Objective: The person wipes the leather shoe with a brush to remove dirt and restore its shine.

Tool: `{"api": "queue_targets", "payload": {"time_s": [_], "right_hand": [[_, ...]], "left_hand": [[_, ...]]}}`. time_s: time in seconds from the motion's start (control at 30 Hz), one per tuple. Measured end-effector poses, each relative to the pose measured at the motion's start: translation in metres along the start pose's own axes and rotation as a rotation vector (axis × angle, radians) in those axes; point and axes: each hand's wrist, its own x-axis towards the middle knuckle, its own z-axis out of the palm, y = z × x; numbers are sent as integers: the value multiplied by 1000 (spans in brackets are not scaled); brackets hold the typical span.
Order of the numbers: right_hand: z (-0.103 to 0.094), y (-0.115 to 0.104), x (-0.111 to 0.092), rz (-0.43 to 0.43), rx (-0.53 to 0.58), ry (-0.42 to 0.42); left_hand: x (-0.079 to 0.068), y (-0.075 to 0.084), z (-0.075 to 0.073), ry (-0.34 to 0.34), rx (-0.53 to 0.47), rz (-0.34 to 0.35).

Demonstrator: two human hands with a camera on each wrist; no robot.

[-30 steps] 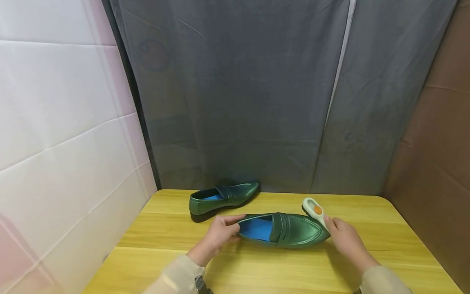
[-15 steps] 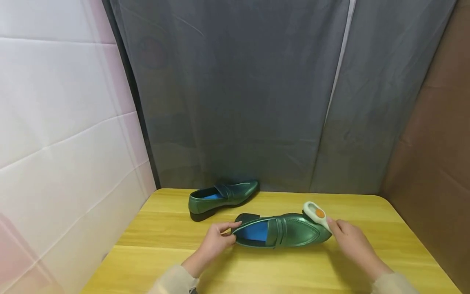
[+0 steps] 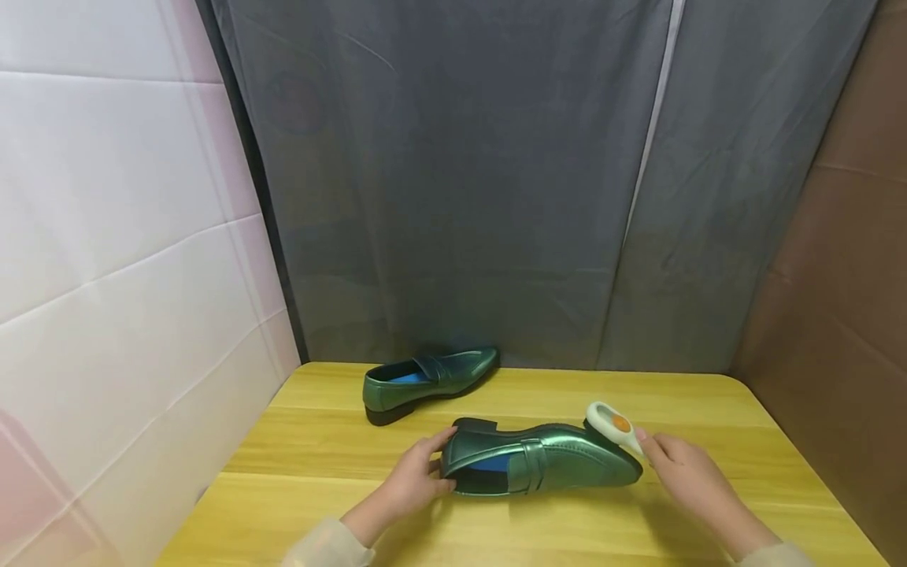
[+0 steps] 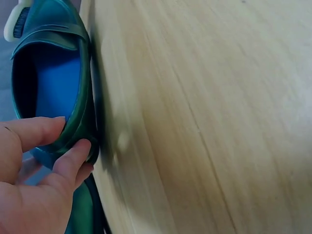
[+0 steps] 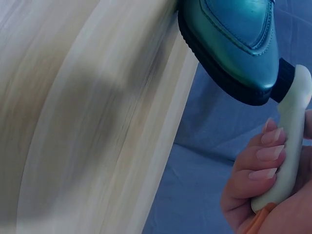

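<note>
A green metallic loafer (image 3: 567, 461) with a blue insole is held on its side above the table, sole edge turned away and toe to the right. My left hand (image 3: 414, 480) grips its heel; in the left wrist view, thumb and fingers (image 4: 73, 158) pinch the back rim. In my right hand (image 3: 683, 476) is a white-handled brush (image 3: 612, 425) with an orange spot. Its dark bristles (image 5: 283, 80) touch the loafer's side near the toe in the right wrist view. The matching loafer (image 3: 432, 382) stands upright behind, at the back left.
The yellow wood-grain table (image 3: 708, 409) bears both shoes. A grey curtain (image 3: 453, 197) hangs along its back edge. White cloth (image 3: 127, 197) borders the left side, and a brown panel (image 3: 829, 276) the right.
The held loafer has rolled, so its heel block and sole edge now show at the back. Its heel shifted left and the brush came slightly down along the toe. The other loafer stayed put.
</note>
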Motion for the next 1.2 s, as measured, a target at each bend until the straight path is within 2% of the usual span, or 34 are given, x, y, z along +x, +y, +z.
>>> {"api": "queue_targets", "payload": {"time_s": [0.2,0.43,0.5,0.67,0.93,1.07,1.2], "right_hand": [[-6,0,-3,-56,-36,-16],[-19,7,-10,-146,-107,19],[-20,5,-9,-150,-124,12],[-13,-18,-2,-139,-185,-40],[2,-63,18,-194,-356,-106],[15,-78,20,-212,-371,-104],[25,-88,20,-233,-382,-115]], "left_hand": [[-5,0,-1,5,90,-26],[-7,-1,1,-8,-25,-21],[-7,0,1,-3,2,-6],[-9,0,4,4,16,5],[-12,-3,2,17,12,-3],[-14,-4,2,22,24,-3],[-12,-5,7,19,-23,8]]}}
